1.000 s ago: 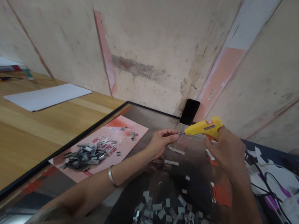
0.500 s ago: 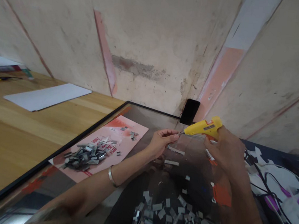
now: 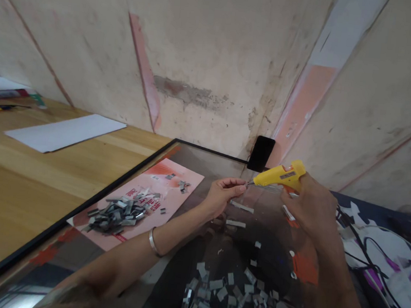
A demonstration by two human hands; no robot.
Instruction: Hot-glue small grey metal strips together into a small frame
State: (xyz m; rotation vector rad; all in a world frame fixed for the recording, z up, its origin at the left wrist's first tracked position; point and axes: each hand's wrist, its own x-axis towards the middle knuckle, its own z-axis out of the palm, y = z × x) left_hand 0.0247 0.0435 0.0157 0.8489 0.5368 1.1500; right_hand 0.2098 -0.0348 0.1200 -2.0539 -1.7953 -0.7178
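My right hand (image 3: 310, 206) is wrapped round a yellow glue gun (image 3: 280, 175), its nozzle pointing left. My left hand (image 3: 223, 194) is pinched on a small grey piece held right at the nozzle tip. A silver bangle (image 3: 152, 242) sits on my left wrist. Both hands hover above a glass-topped surface (image 3: 190, 158) with a black frame. Several small grey metal pieces (image 3: 230, 298) lie in a heap below my hands, and a few loose strips (image 3: 241, 207) lie under the nozzle.
A pink leaflet (image 3: 158, 188) on the glass carries another pile of grey pieces (image 3: 118, 212). A black phone (image 3: 260, 153) leans against the wall. White paper (image 3: 64, 132) lies on the wooden table (image 3: 12, 178) at left. Cables (image 3: 375, 250) crowd the right side.
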